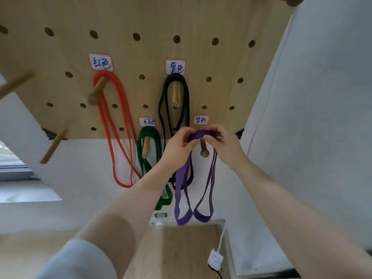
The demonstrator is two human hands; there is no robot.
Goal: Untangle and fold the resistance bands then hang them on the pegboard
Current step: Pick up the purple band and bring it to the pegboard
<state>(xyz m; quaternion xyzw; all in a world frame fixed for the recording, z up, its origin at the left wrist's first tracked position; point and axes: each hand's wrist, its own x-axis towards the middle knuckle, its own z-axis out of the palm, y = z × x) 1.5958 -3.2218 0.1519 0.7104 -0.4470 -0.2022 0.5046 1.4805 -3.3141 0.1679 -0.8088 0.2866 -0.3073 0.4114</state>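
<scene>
Now you are at the last hanging step: your left hand (178,140) and your right hand (218,138) both pinch the top of the folded purple band (182,190) and hold it over the wooden peg (203,149) under the lowest right label (200,120) on the pegboard (141,21). The two loops of the band hang down below the peg. It seems the band already sits on the peg, but your fingers hide the contact, so I cannot say it surely. The next move, I think, calls for pushing the fold back toward the board so it does not slide off, and then letting go with both hands. The red band (115,125), the black band (186,103) and the green band (159,146) hang each on its own peg. No container shows here; a wooden box-like top (181,248) below is only partly visible.
</scene>
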